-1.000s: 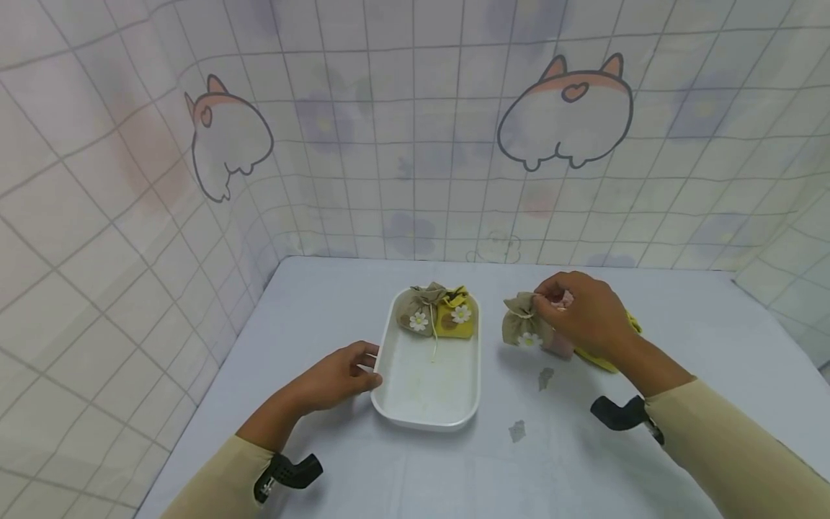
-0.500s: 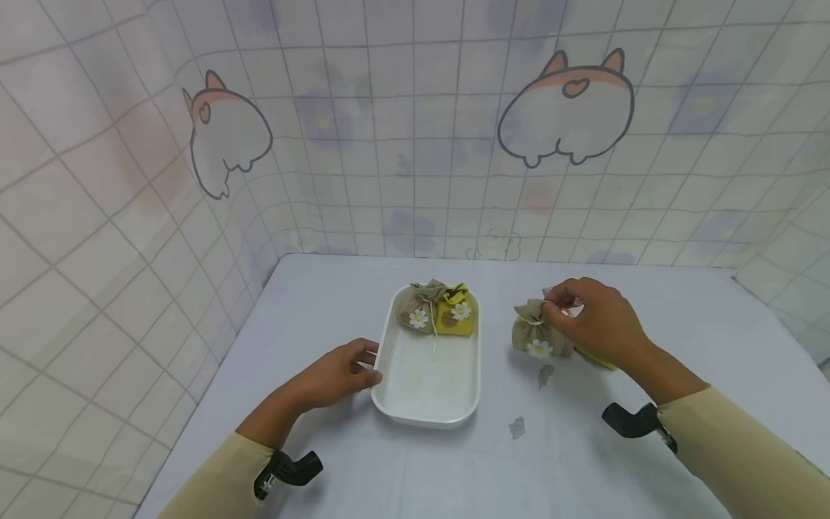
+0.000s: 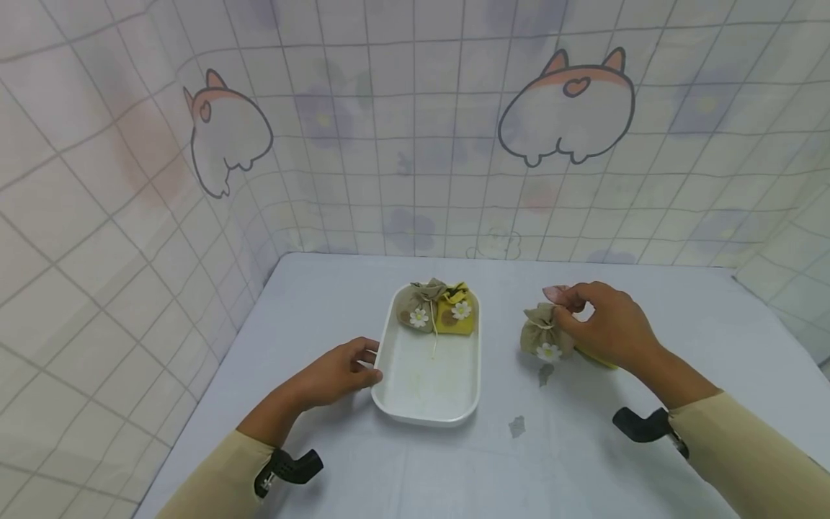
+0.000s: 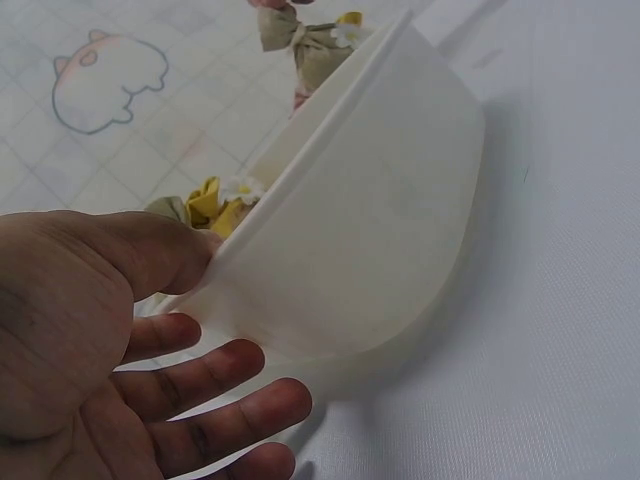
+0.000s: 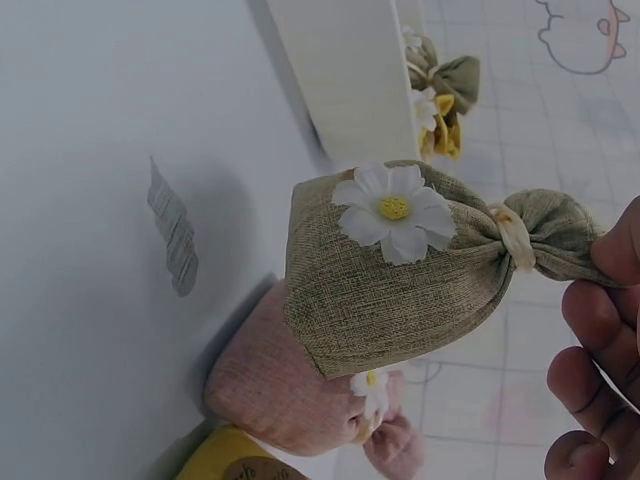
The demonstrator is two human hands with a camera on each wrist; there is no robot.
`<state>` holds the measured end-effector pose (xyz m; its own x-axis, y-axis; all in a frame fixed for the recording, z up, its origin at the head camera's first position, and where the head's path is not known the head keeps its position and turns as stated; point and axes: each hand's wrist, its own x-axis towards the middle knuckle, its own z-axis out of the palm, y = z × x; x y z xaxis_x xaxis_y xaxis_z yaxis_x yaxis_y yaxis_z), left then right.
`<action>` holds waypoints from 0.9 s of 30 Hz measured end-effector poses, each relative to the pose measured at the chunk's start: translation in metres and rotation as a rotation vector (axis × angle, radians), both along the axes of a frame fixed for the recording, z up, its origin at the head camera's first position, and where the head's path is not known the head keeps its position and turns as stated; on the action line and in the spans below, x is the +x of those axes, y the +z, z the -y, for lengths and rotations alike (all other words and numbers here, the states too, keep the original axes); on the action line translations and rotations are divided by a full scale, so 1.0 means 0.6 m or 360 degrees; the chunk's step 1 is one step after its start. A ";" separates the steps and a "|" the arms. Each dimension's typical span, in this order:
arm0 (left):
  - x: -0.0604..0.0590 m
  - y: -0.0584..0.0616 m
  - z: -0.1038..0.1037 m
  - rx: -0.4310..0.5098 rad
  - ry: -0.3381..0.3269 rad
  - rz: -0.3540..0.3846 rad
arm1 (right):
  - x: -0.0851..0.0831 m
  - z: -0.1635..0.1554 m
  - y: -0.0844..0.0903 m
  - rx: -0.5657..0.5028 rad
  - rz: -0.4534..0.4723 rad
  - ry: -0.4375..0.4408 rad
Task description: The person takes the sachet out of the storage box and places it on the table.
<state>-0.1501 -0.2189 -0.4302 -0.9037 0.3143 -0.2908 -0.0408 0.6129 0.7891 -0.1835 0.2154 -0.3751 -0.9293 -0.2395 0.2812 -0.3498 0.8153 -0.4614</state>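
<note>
My right hand [image 3: 606, 324] pinches the gathered neck of a beige drawstring pouch [image 3: 542, 337] with a white daisy on it. In the right wrist view that pouch [image 5: 390, 265] hangs from thumb and fingertips. Behind it sit a pink pouch [image 5: 275, 375] and a yellow pouch [image 5: 235, 455], mostly covered by the hand in the head view. A white tray [image 3: 424, 389] stands left of them, with my left hand [image 3: 337, 375] at its left rim. The left thumb hooks over the rim, fingers along the outer wall. A beige pouch [image 3: 417, 310] and a yellow pouch [image 3: 457, 313] lie at the tray's far end.
Two small grey patches [image 3: 516, 428] show on the white tabletop [image 3: 337, 288], right of the tray. A gridded cloth wall [image 3: 415, 144] with cartoon animals rises at the table's back and sides. Each wrist carries a black camera mount [image 3: 288, 468].
My right hand has moved a little to the right and nearer me, carrying the beige pouch the same way. The left hand and tray have stayed put.
</note>
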 end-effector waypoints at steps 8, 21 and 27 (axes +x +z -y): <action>0.001 0.004 -0.002 0.0007 0.0002 0.0001 | 0.002 -0.014 -0.007 -0.0045 0.0042 -0.0034; 0.002 0.002 -0.002 -0.0001 0.0025 0.0009 | -0.009 -0.001 0.004 -0.0078 0.0089 0.0005; 0.001 0.000 0.000 0.0009 0.0007 0.0004 | -0.022 0.021 0.004 -0.0099 0.0110 0.0065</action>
<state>-0.1492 -0.2189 -0.4299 -0.9042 0.3121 -0.2916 -0.0455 0.6085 0.7923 -0.1968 0.2026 -0.3725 -0.9367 -0.2617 0.2325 -0.3479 0.7701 -0.5348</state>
